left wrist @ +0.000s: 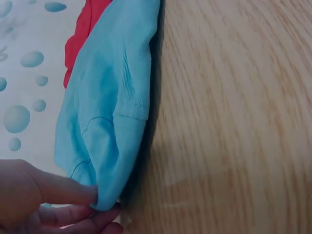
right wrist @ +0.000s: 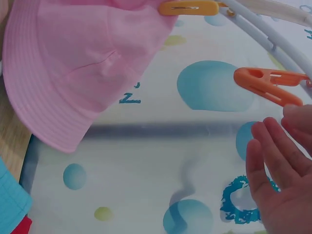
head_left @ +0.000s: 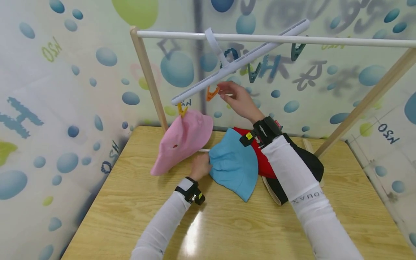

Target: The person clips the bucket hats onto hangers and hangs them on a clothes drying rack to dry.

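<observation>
In the head view my left hand [head_left: 200, 166] is at the crown of a light blue bucket hat [head_left: 234, 162] lying on the table. The left wrist view shows its thumb and fingers pinching a fold of the blue cloth [left wrist: 105, 161]. Higher up, my right hand [head_left: 242, 101] pinches the end of an orange clothespin [head_left: 212, 94], which hangs from a white clip hanger [head_left: 240, 63]. Its other fingers are spread in the right wrist view. A pink bucket hat [head_left: 185, 139] hangs from the hanger's lower left end by a yellow clothespin [head_left: 182, 109].
The tilted hanger hooks over a white rod [head_left: 182, 35] between wooden posts [head_left: 147, 76]. Two dark green clothespins [head_left: 254, 73] hang on its right half. A red hat [head_left: 264, 162] and a black hat [head_left: 308, 157] lie behind the blue one, partly hidden by my right forearm.
</observation>
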Available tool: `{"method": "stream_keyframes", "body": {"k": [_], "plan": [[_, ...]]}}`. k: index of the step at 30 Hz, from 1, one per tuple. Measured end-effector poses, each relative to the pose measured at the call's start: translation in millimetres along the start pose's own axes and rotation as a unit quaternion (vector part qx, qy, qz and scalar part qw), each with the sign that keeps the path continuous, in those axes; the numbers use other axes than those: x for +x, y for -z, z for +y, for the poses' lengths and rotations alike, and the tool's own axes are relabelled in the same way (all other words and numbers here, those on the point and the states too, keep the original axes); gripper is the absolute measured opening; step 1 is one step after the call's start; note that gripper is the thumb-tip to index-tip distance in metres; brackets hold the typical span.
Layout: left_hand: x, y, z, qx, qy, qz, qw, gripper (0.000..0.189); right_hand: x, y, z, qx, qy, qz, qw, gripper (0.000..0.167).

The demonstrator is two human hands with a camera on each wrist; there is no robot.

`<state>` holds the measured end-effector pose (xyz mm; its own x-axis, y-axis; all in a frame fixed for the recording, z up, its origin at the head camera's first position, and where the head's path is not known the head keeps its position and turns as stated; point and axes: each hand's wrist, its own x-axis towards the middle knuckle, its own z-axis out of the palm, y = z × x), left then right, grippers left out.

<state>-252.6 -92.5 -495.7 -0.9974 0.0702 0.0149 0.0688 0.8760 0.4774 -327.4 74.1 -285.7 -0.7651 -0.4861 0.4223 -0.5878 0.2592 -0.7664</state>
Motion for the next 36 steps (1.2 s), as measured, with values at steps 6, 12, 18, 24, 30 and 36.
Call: {"method": "stream_keyframes", "body": {"k": [6, 12, 18, 24, 30, 36], "plan": [[-1.7, 4.4, 2.8, -0.03, -0.015, 0.005, 0.9994, 0.012, 1.6, -1, -10, 0.017, -0.007, 0.003, 0.9998, 0.032], [-1.7, 19.2, 12.3, -0.058, -0.031, 0.041, 0.997, 0.012, 7.2, -2, 14, 0.032, 0.001, 0.016, 0.9994, 0.025], [-0.8, 33.0, 22.8, -0.069, -0.039, 0.074, 0.9941, 0.014, 3.7, -1, 19, 0.046, 0.011, 0.001, 0.9989, 0.024], [3.8, 44.5, 27.5, -0.108, -0.087, 0.131, 0.9816, 0.011, 3.9, -1, 22, 0.065, 0.025, 0.003, 0.9976, 0.023], [12.1, 58.3, 30.0, -0.178, -0.156, 0.163, 0.9577, 0.007, 6.8, -3, 26, 0.13, 0.056, -0.018, 0.9898, 0.022], [18.3, 72.1, 33.7, -0.208, -0.193, 0.163, 0.9449, 0.002, 6.7, -7, 28, 0.223, 0.049, -0.048, 0.9723, 0.012]]}}
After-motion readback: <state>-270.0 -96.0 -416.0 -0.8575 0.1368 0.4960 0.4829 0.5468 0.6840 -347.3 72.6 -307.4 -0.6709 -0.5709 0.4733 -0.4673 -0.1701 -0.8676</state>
